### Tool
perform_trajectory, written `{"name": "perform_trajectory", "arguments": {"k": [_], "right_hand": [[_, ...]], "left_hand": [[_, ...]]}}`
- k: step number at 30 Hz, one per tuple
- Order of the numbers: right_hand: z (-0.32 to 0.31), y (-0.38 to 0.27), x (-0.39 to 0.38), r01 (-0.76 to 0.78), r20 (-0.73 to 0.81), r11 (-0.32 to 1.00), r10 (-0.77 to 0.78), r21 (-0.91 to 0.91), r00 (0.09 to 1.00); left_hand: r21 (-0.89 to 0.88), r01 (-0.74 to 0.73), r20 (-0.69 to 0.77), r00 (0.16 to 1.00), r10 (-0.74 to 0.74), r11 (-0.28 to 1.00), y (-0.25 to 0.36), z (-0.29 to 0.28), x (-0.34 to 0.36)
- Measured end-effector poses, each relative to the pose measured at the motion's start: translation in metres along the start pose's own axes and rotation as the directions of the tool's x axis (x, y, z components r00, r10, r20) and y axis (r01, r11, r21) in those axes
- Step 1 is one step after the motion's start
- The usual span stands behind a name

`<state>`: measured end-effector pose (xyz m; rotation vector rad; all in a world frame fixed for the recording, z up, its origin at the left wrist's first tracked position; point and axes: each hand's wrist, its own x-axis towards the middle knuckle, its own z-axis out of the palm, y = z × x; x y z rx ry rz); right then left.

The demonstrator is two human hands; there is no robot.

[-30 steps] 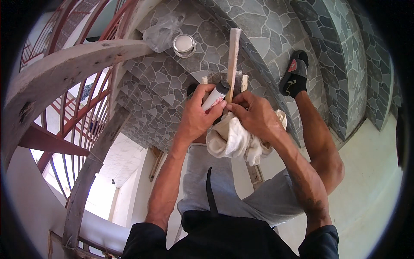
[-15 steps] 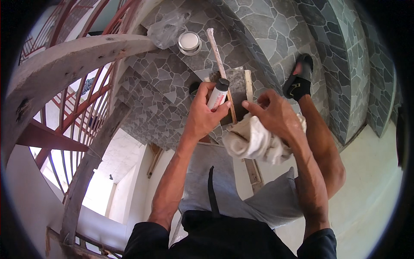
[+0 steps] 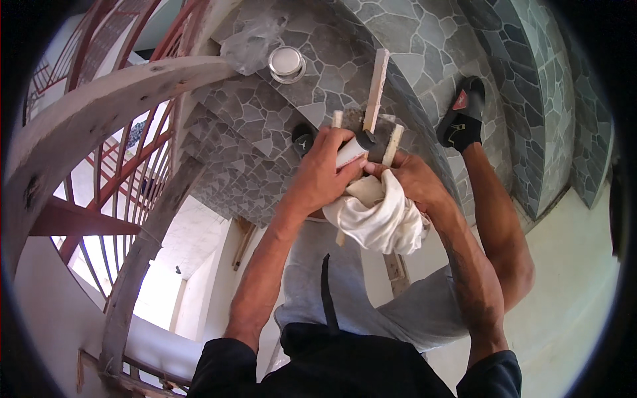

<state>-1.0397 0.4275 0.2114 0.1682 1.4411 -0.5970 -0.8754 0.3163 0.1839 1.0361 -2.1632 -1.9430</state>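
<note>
My left hand is closed round a small white bottle with a dark cap, which tilts up to the right. Close beside it, my right hand grips a bunched white cloth that hangs below the fingers. My two thumbs are almost together near the bottle. Behind the hands a pale wooden stick points away from me. Another wooden strip runs by my right fingers, and the end of a third strip shows above my left hand. Their lower parts are mostly hidden.
An opened round tin and a clear plastic bag sit on the stone-patterned steps. To the left stand a curved wooden rail and red railing bars. Black shoes are on the steps.
My right hand has come left and down with the cloth, up against the bottle. The bottle has tipped further to the right. The long stick now stands further right and leans the other way.
</note>
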Motion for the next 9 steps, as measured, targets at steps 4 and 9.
{"name": "perform_trajectory", "arguments": {"k": [4,9], "right_hand": [[-0.007,-0.001,0.003,0.042,-0.053,0.996,-0.046,-0.074,0.998],[-0.009,-0.009,-0.003,0.072,-0.055,0.993,-0.078,-0.099,0.995]], "left_hand": [[0.114,0.049,0.01,0.999,-0.051,0.992,0.017,0.003,0.003],[0.257,-0.005,-0.042,0.999,0.017,0.966,0.025,0.008,0.006]]}}
